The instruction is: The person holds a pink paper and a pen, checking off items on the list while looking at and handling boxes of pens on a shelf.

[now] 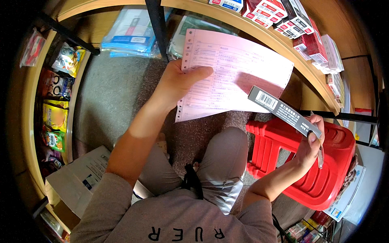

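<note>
My left hand (184, 79) grips a pink printed form (237, 67) by its left side, thumb across the front. Punched holes run along the form's edges, and small pen ticks mark some of its rows. In my right hand (310, 148) is a long, slim dark grey box (279, 110) with a white barcode label, pinched near its lower right end. The box's upper left end overlaps the lower right part of the form from my view; whether they touch, I cannot tell. A thin pen-like stick (320, 157) also pokes out below my right fingers.
A red plastic stool (324, 172) stands to my right. Wooden shelving ahead carries stacked small boxes (265, 12) and blue-edged plastic packets (129, 34). Bagged snacks (55, 115) fill a left shelf, with a cardboard box (83, 172) beside my left leg. A white box (352, 194) lies far right.
</note>
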Available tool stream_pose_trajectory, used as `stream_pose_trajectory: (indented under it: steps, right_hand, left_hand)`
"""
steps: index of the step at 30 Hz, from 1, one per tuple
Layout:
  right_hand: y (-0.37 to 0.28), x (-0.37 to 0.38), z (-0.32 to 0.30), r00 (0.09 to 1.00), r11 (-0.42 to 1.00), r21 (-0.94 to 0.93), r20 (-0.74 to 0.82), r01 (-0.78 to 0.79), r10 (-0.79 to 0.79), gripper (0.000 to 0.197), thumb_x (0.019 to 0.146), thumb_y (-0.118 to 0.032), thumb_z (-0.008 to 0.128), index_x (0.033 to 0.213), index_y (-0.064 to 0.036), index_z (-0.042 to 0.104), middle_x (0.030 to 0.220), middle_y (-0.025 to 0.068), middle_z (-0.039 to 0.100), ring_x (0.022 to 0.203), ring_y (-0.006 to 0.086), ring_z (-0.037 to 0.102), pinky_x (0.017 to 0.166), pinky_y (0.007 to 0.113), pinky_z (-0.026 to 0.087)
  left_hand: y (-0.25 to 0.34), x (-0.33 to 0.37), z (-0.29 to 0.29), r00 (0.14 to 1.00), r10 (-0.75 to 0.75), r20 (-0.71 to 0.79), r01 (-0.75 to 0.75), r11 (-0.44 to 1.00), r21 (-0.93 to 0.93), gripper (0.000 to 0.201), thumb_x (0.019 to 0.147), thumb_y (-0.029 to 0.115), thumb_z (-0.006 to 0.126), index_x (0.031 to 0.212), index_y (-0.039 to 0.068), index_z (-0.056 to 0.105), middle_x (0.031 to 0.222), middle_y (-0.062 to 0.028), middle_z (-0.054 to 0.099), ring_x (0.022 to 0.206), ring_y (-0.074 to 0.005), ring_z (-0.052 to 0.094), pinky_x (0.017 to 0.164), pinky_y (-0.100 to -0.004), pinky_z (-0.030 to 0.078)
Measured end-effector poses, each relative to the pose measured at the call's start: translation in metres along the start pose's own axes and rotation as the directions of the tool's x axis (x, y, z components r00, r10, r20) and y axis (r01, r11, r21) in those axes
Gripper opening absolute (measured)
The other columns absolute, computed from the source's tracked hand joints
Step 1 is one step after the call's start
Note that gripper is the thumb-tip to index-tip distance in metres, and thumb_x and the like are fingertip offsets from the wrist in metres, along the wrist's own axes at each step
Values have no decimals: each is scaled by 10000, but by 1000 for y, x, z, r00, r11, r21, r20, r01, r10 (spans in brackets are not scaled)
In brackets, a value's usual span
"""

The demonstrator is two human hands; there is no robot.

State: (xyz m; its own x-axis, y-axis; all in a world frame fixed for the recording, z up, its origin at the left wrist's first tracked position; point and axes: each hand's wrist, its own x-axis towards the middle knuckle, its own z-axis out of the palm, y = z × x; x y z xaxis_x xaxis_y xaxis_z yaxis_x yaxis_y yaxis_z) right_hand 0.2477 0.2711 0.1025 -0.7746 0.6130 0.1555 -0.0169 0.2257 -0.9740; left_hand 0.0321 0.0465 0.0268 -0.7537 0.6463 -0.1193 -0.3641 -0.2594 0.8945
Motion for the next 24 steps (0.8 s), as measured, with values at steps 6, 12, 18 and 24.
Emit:
stream_pose_trajectory:
  steps: [6, 12, 18, 24]
  right_hand:
    - [-2, 0, 2, 1000, 999, -32, -10, -5, 5, 490, 617, -320, 608, 931, 4, 414, 809, 77, 499, 731, 126, 457, 701, 223, 335]
    - [0, 0, 1, 1000, 1000, -14, 6, -11, 11, 483, 619, -318, 605, 925, 0, 410, 781, 59, 472, 723, 116, 445, 684, 207, 323]
    - [1, -1, -1, 1000, 1000, 0, -21, -14, 14, 499, 621, -330, 615, 933, 3, 411, 782, 54, 466, 732, 117, 449, 695, 208, 327]
    - [0, 0, 2, 999, 1000, 8, -35, -16, 17, 489, 609, -338, 638, 918, -23, 427, 784, 44, 522, 711, 103, 471, 671, 205, 345]
  left_hand:
    - [-1, 1, -2, 1000, -18, 11, 18, 1000, -16, 255, 736, 71, 598, 975, -1, 550, 890, -82, 601, 753, -145, 585, 662, -266, 477]
    - [0, 1, -1, 998, -56, 0, 56, 998, -23, 266, 729, 69, 603, 980, -2, 548, 894, -82, 599, 760, -145, 584, 667, -264, 476]
    - [-1, 1, 2, 999, -27, -23, 26, 999, -31, 241, 745, 80, 603, 954, -36, 568, 866, -112, 609, 732, -151, 596, 642, -260, 490]
    - [3, -2, 5, 999, -6, -50, 5, 1000, -11, 230, 748, 84, 595, 946, -30, 569, 844, -96, 607, 715, -136, 589, 637, -249, 480]
